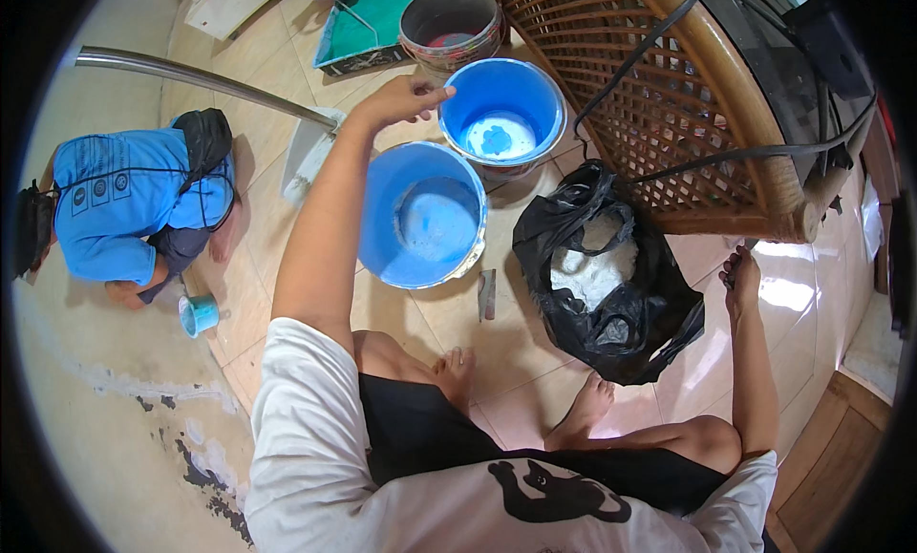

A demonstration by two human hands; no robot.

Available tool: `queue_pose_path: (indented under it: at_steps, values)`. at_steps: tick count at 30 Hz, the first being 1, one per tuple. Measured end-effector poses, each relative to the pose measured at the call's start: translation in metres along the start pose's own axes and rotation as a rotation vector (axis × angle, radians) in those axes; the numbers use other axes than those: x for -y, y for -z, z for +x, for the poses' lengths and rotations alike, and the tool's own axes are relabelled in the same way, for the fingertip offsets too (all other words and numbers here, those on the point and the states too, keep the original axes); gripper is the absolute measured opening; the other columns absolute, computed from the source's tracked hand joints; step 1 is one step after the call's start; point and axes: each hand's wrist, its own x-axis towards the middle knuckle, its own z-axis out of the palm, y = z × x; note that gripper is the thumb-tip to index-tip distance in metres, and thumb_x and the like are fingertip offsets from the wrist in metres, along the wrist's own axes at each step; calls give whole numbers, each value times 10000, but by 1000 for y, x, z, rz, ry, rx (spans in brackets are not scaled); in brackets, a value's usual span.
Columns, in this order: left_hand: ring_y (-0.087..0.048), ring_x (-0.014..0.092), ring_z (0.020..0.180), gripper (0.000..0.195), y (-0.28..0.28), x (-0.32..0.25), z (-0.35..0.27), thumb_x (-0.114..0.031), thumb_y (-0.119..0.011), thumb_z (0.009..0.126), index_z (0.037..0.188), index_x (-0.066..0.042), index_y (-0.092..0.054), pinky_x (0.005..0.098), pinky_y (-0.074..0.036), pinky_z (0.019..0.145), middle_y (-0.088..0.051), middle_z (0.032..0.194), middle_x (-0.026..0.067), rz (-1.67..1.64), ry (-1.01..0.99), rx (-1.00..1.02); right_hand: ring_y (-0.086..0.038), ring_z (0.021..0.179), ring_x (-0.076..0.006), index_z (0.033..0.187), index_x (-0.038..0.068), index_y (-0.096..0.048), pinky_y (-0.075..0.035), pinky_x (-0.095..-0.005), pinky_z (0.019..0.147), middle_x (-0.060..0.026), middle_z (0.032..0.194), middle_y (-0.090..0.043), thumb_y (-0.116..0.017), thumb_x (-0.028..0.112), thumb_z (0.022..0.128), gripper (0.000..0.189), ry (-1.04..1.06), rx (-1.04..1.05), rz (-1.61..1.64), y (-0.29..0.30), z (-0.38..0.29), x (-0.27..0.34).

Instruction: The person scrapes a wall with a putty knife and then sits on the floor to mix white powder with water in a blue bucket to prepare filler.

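Note:
My left hand reaches forward to the near-left rim of a blue-lined bucket with a little liquid in it. Its thumb overlaps the rim, but whether it grips cannot be told. Below that hand stands a wider blue basin with whitish residue on its bottom. On the right, beside the rattan chair's foot, my right hand is closed around a small dark object, mostly hidden by the fingers. Between my hands, an open black plastic bag holds white powder.
A flat scraper-like piece lies on the tiles. A rattan chair with dark straps stands at right. Behind are a paint-stained bucket and green tray. A long-handled dustpan, light-blue cup and crouching person are left.

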Motion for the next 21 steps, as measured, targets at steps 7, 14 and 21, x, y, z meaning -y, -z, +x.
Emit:
queue_pose_path:
  at_steps: [7,14,21]
  values:
    - [-650,160,900,452,27,9,-49,-420,-777,825,1143,-112,-687,309,-543,728,-706,982,46,228,186,379,-445,561,-86,1033,70,-512,-358,-246,474,16,728,-463,-466,202,1006,143,2,46,23,12,5,1]
    - [-665,159,779,307,28,-3,-78,-261,-792,816,981,-53,-637,339,-604,601,-679,850,57,146,227,478,-456,563,-92,1088,75,-519,-359,-244,471,14,737,-473,-475,214,1005,167,18,39,31,2,-6,6]
    - [-672,170,721,299,26,-38,-137,-187,-721,873,955,-13,-492,346,-596,527,-609,812,89,55,142,449,-480,555,-98,1067,77,-536,-378,-258,450,5,732,-489,-495,235,1001,176,68,48,29,15,-9,13]
